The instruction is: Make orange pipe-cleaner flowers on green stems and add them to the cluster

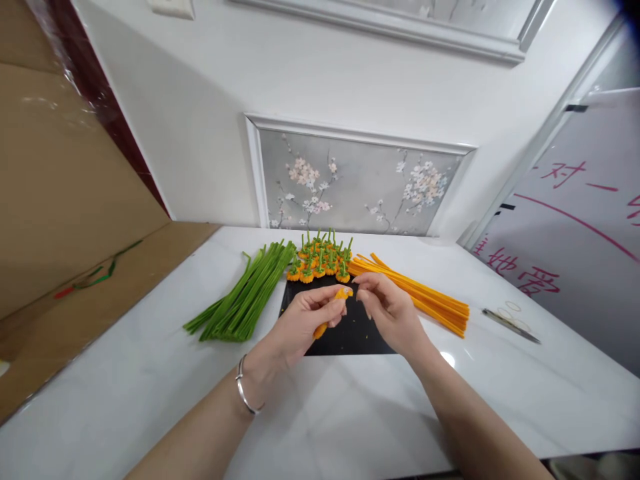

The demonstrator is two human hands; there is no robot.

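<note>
My left hand (313, 318) is closed on an orange fuzzy piece (320, 331), whose bent upper end pokes out between thumb and fingers. Close to its right, my right hand (389, 308) has its thumb and fingertips curled near that end, with a small gap between; whether they pinch anything thin cannot be made out. Both hands are above a black mat (345, 337). Behind them stand several small orange pumpkin shapes (320, 260) with green stems. Green fuzzy stems (245, 293) lie in a bundle at the left, orange fuzzy stems (425, 293) at the right.
Scissors (510, 325) lie on the white table (500, 400) at the right, beside thin rings. Brown cardboard (65, 200) borders the left side. A white wall with a framed flower panel (355, 180) rises behind, and a board with red writing (590, 200) stands at right.
</note>
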